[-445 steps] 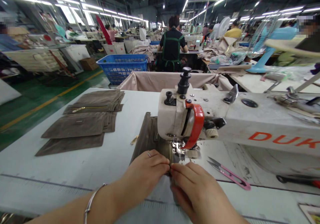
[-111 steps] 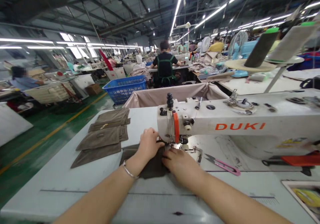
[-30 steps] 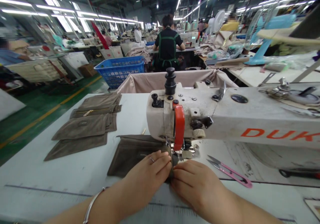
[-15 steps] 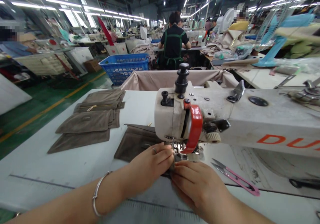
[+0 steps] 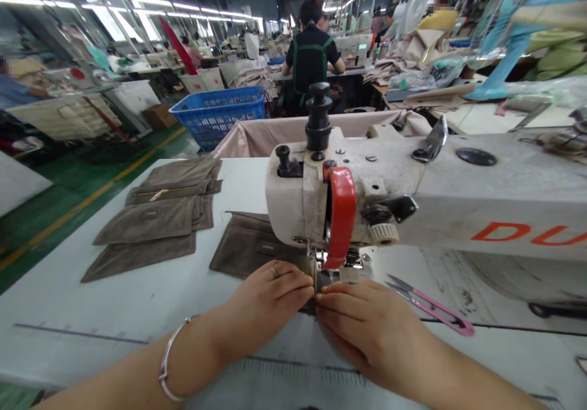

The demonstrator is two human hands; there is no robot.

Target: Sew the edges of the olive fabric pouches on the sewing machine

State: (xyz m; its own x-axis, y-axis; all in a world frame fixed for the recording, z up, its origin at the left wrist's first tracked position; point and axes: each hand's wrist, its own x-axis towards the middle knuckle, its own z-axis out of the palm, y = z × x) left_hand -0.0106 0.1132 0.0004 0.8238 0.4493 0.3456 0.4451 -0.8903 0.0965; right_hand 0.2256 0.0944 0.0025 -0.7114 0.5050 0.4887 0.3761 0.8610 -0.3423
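A dark brown fabric pouch piece [image 5: 243, 251] with a small label lies on the white table, its right end running under the sewing machine [image 5: 293, 196]. My left hand [image 5: 275, 297], with a ring and a bracelet, presses its closed fingers on the pouch's near edge, just left of the presser foot. Opposite it, my right hand [image 5: 362, 318] pinches the same edge, thumb hidden beneath the fingers. The fingertips of both hands nearly meet in front of the needle area, where a red guard [image 5: 342, 214] hangs.
Pink-handled thread snips [image 5: 440, 312] lie right of my right hand. Stacked brown pouches [image 5: 147, 217], one with a zipper, rest at left. Beyond the table are a cloth-lined bin [image 5: 275, 138], a blue basket [image 5: 220, 113] and a seated person [image 5: 312, 55]. A ruler scale [image 5: 293, 367] marks the near edge.
The view has shifted, so the machine sits higher and further left in the picture. My left hand has drawn slightly toward me, uncovering more of the pouch's label. Both hands keep hold of the pouch.
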